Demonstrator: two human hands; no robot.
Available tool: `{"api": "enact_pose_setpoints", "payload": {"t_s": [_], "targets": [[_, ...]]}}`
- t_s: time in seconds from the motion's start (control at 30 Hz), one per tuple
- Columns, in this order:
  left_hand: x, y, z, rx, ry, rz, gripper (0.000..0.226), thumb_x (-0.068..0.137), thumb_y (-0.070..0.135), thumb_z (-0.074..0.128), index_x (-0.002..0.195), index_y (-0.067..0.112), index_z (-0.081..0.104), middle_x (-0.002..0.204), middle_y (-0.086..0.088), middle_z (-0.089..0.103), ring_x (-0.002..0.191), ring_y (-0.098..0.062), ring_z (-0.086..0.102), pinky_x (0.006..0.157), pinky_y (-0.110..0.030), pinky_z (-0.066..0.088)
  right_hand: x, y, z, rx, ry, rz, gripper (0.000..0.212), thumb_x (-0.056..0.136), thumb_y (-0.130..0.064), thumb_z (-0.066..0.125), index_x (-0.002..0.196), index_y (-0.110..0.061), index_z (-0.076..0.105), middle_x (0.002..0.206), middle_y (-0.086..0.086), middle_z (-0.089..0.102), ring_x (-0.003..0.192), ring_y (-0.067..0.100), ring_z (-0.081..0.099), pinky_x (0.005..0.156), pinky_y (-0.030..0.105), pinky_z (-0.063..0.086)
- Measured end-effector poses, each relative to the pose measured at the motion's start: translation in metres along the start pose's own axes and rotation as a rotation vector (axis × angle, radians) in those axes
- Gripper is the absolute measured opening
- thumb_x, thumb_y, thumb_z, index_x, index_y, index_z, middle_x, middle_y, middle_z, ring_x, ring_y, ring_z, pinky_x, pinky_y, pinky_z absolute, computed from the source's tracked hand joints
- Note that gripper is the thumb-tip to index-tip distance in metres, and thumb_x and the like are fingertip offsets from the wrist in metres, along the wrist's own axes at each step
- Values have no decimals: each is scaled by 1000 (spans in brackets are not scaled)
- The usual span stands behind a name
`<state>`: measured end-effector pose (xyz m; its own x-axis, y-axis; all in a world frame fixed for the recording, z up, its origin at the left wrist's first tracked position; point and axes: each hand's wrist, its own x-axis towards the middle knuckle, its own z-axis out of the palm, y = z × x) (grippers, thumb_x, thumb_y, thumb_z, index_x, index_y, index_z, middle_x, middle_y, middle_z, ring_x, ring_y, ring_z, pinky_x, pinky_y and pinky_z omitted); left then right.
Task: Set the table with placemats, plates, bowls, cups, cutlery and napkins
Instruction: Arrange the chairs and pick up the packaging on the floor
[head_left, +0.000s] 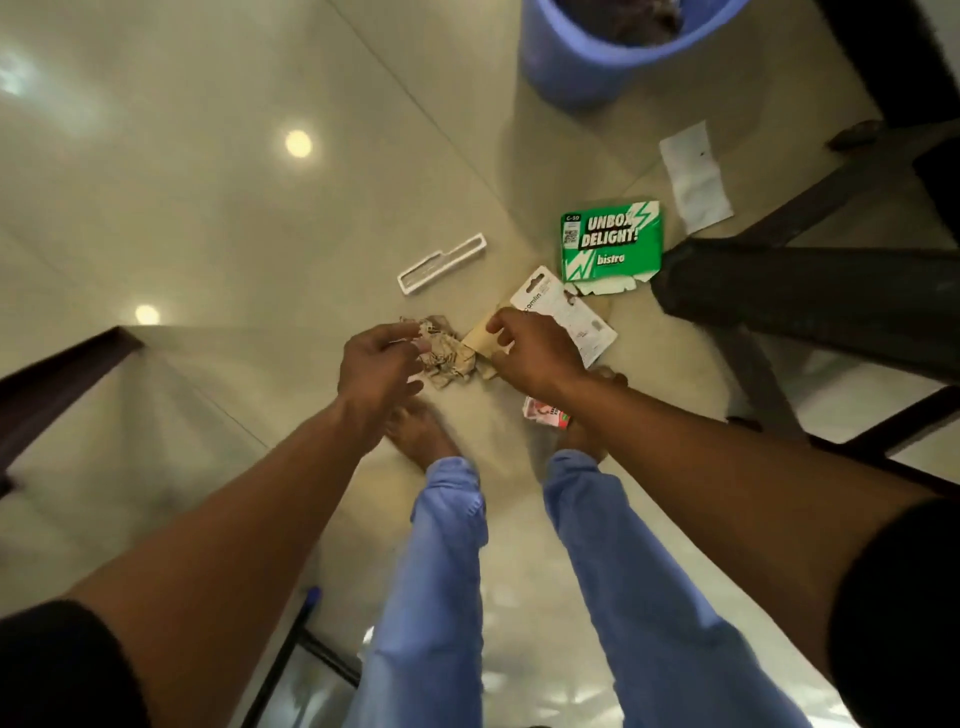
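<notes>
The person stands bent over a glossy tiled floor, both arms stretched down toward a scatter of packaging litter, which reads as clearing up rather than laying a place. The left hand hovers over a crumpled wad of brown paper, its fingers loosely curled and close to the wad; whether they already pinch a corner I cannot tell, since the hand is motion-blurred. The right hand pinches the edge of a tan card that lies partly under a white blister-pack backing — thumb and fingers bent onto it, presumably to lift it. A green printed box, a white plastic frame and a white paper sheet lie apart farther out, and a blue bin, cut off by the top edge, stands beyond them — probably where the litter is bound. None of the task's own things — placemats, plates, bowls, cups, cutlery, napkins — shows anywhere. A small red-and-white packet is half hidden behind the right wrist, and the dark furniture at right is too blurred to name
</notes>
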<state>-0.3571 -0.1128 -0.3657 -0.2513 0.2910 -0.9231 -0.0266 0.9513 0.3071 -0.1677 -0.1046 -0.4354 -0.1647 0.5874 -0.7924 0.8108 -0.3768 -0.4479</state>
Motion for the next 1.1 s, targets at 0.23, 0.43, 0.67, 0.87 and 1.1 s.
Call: {"api": "enact_pose_setpoints", "payload": {"t_s": [0.23,0.43,0.67,0.87,1.1], "targets": [[50,-55,-35,153,38,20,19,80,18,68,95,28,74,103,-7,78,94,-23,72,97,-48,57,81,1,83,-408,10,-262,30,95,-30,62,123,-18,62,119,9,66,110,33,61,81,39,49],[75,-85,-56,212,45,73,30,77,27,63,104,34,75,104,2,79,102,-17,74,97,-48,59,126,-9,132,-722,85,-374,55,81,-27,76,129,-17,52,121,16,52,107,36,55,83,46,50],[86,-97,-68,238,26,-14,20,91,18,68,107,29,74,94,3,78,95,-16,75,95,-45,60,134,-21,131,-622,57,-304,50,77,-17,69,122,-16,48,118,17,57,108,38,56,88,44,44],[69,-93,-50,141,-2,-83,21,81,24,72,101,28,71,108,-6,77,107,-26,72,102,-48,56,116,-30,86,-1,-28,-105,30,76,-15,72,94,-29,52,92,-2,68,88,27,65,75,36,53],[56,-65,-40,-94,61,-60,77,84,53,80,147,18,53,135,-5,67,119,-20,65,105,-44,51,69,-52,31,789,-244,32,29,87,-11,80,102,-18,56,103,22,74,83,26,68,66,37,58]]}}
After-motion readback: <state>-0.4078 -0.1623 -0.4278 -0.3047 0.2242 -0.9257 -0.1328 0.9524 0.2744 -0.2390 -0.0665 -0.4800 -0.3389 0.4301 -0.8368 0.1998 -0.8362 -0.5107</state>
